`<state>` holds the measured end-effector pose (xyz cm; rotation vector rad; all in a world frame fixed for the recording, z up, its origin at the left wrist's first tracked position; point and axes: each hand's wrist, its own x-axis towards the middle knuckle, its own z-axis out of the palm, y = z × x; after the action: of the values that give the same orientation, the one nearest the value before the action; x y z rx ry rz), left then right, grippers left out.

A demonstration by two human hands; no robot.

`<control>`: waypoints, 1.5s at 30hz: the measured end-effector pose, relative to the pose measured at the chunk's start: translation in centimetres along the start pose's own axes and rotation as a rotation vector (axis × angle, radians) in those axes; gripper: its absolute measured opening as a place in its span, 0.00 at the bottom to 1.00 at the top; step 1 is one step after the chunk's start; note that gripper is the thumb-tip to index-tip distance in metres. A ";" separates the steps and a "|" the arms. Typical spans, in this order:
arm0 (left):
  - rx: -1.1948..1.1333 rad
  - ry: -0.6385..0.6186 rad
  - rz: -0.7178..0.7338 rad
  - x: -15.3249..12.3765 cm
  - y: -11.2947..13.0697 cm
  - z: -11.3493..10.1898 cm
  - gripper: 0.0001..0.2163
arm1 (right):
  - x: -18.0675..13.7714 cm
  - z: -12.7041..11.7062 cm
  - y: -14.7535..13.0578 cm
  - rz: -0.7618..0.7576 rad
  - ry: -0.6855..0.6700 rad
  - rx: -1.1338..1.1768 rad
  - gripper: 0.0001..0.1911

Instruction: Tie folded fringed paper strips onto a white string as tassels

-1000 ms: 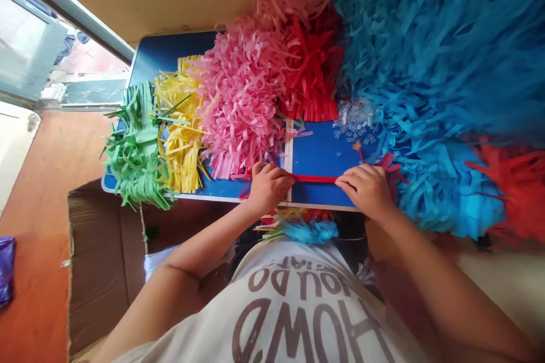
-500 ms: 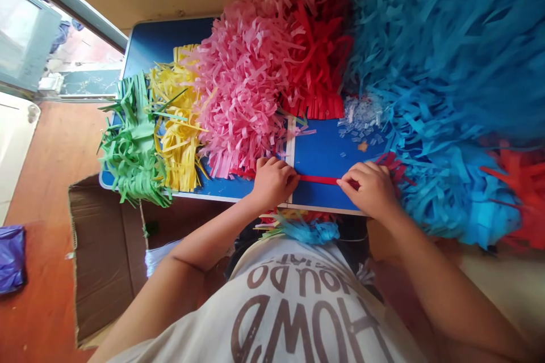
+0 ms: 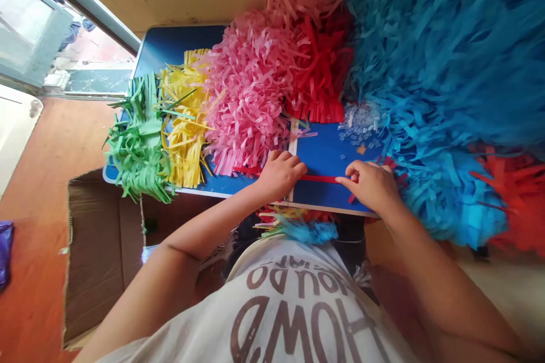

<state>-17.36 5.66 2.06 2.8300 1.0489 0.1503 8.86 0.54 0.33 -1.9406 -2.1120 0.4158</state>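
Note:
A narrow red paper strip [image 3: 321, 179] is stretched between my two hands, just over the blue table [image 3: 326, 150] near its front edge. My left hand [image 3: 283, 173] is closed on the strip's left end, its fingers curled over. At the other end, my right hand [image 3: 372, 181] pinches the strip between thumb and forefinger. Red fringed ends stick out around my right hand. Beyond my left hand lies a big heap of pink fringed paper [image 3: 251, 91], with red fringed paper [image 3: 317, 68] beside it.
Green fringe [image 3: 142, 142] and yellow fringe [image 3: 185, 136] lie at the table's left end. A huge blue fringe pile [image 3: 443, 68] covers the right, with red fringe [image 3: 519, 198] beside it. Small clear plastic pieces [image 3: 361, 119] are scattered mid-table. A cardboard box [image 3: 93, 255] stands below.
My right thumb and forefinger have shifted their pinch slightly, and a red end now shows below the right hand. The view has tilted a little; the strip stays taut between both hands.

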 end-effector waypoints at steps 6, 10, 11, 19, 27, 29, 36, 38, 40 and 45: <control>0.112 0.137 0.304 0.0 0.0 0.5 0.12 | -1.2 -0.7 -2.2 -0.366 0.203 -0.217 0.09; 0.129 0.155 0.335 0.1 0.4 0.6 0.11 | -0.9 0.3 -3.3 -0.573 0.191 -0.271 0.13; 0.137 0.159 0.321 0.1 0.7 0.7 0.11 | -0.7 0.6 -3.3 -0.579 0.200 -0.284 0.14; 0.149 0.312 0.245 0.4 2.4 2.5 0.14 | 0.2 0.7 -2.9 -0.557 0.214 -0.183 0.09; 0.183 0.260 0.163 -0.2 2.3 2.6 0.14 | -1.2 1.5 -2.8 -0.505 0.291 -0.268 0.10; 0.176 0.235 0.160 -0.9 1.9 2.5 0.12 | -1.5 1.4 -1.8 -0.504 0.309 -0.211 0.09; -0.171 0.133 -0.050 -2.0 0.1 3.1 0.13 | -1.4 1.4 1.4 -0.340 0.244 0.106 0.11; -0.280 0.113 -0.098 -1.9 -0.2 3.2 0.13 | -1.2 1.5 1.7 -0.286 0.201 0.141 0.12; -0.326 0.120 -0.123 -1.8 -0.3 3.3 0.13 | -1.2 1.5 1.6 -0.259 0.173 0.138 0.12; -0.282 0.104 -0.194 -1.3 0.3 2.8 0.13 | -1.0 1.1 0.8 -0.208 0.137 0.083 0.11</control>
<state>-17.79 4.37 -0.71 2.4781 1.2091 0.3965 9.26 -0.47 -1.00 -1.6344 -2.1442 0.3135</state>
